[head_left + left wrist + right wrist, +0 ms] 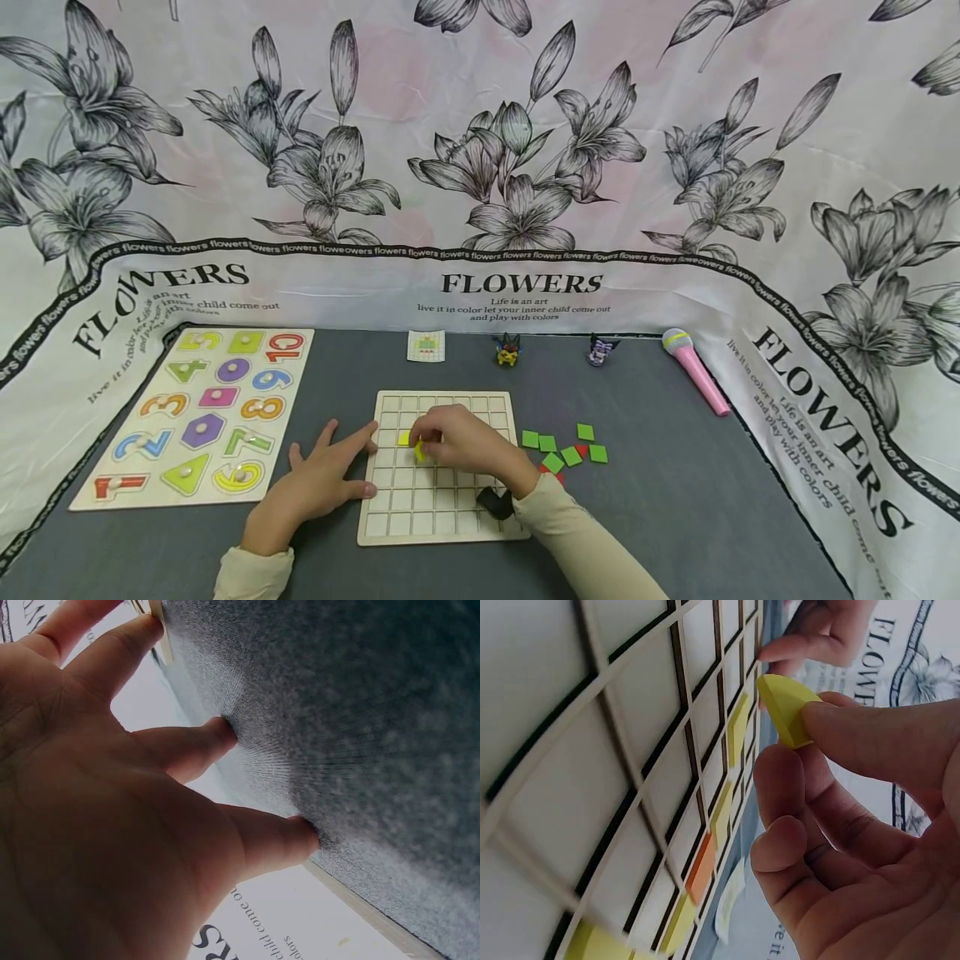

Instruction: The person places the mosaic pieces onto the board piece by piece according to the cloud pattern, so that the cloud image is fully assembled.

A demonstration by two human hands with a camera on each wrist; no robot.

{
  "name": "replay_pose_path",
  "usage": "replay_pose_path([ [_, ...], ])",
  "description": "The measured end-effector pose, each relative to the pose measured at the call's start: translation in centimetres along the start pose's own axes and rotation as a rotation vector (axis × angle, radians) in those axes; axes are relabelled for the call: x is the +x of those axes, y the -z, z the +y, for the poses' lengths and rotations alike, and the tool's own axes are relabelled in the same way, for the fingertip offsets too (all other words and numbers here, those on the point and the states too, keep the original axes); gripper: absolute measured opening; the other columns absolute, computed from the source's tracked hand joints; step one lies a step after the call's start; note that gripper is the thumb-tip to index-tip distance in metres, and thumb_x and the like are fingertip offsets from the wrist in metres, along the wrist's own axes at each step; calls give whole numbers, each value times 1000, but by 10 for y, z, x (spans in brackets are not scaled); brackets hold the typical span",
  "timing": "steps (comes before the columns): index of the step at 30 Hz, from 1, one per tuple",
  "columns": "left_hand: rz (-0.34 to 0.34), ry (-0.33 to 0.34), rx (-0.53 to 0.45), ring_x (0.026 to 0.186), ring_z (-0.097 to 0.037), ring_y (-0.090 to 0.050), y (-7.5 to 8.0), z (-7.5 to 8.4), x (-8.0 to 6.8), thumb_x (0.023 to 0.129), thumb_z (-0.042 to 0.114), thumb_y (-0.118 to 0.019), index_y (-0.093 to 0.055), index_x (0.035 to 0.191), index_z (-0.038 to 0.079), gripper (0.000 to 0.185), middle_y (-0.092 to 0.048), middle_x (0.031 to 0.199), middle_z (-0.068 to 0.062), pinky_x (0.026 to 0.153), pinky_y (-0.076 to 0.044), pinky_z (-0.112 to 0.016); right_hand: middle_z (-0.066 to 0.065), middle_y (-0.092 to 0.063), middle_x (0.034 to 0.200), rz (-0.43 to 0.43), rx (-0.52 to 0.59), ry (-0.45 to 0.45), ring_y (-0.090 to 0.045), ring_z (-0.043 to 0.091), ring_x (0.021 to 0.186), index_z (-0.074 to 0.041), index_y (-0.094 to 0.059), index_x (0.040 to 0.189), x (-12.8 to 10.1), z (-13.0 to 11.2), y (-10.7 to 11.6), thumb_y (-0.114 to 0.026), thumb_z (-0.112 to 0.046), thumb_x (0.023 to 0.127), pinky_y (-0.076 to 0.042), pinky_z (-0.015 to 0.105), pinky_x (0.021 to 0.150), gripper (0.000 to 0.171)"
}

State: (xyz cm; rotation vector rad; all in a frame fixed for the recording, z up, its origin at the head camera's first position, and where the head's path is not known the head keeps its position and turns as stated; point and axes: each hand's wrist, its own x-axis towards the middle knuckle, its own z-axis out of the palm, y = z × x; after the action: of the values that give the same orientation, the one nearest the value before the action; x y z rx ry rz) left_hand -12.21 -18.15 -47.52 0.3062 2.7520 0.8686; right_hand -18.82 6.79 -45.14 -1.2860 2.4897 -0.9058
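A pale wooden grid board [438, 504] lies on the dark grey mat. My right hand [457, 442] hovers over its upper middle and pinches a yellow tile [419, 451] [786, 709] between thumb and fingers, just above the cells. One yellow tile [404, 437] sits in a cell beside it; the right wrist view shows yellow and orange tiles [700, 866] in other cells. My left hand [326, 477] lies flat with spread fingers [202, 742] on the mat, fingertips against the board's left edge [161, 634].
Loose green tiles [564, 445] and a red one lie right of the board. A number-and-shape puzzle board [198, 412] sits at the left. A pattern card [426, 345], two small figures [508, 350] and a pink microphone [696, 371] line the back. Flowered cloth surrounds the mat.
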Motion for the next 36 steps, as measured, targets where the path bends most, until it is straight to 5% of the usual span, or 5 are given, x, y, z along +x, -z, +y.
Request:
replay_pose_path([
  [7, 7, -17, -5, 155, -61, -13, 1, -1, -1, 87, 25, -91, -50, 159, 10, 85, -65, 146, -11, 104, 1, -94, 3, -74, 94, -32, -108, 82, -56, 7, 79, -5, -82, 101, 16, -4, -10, -65, 10, 97, -47, 20, 74, 23],
  [22, 7, -12, -5, 156, -60, -12, 0, -3, 0, 86, 25, -91, -50, 159, 11, 85, -66, 144, -8, 104, 2, -93, -1, -68, 98, -74, -229, 1, -57, 7, 82, -10, -85, 106, 25, -8, -18, -69, 5, 98, -49, 18, 73, 23],
  [29, 11, -13, -7, 156, -60, -13, 0, -3, 0, 86, 25, -91, -51, 159, 11, 84, -65, 146, -11, 104, 2, -93, 0, -71, 102, -76, -321, 23, -63, 13, 94, -11, -85, 106, 25, -10, -19, -72, 3, 98, -52, 23, 84, 21],
  [36, 14, -15, -9, 156, -60, -13, 0, -4, 0, 86, 25, -91, -53, 158, 12, 83, -64, 147, -12, 104, 2, -93, -1, -69, 98, -83, -360, 53, -61, 10, 89, -12, -85, 106, 25, -8, -22, -72, 4, 97, -51, 19, 81, 22],
])
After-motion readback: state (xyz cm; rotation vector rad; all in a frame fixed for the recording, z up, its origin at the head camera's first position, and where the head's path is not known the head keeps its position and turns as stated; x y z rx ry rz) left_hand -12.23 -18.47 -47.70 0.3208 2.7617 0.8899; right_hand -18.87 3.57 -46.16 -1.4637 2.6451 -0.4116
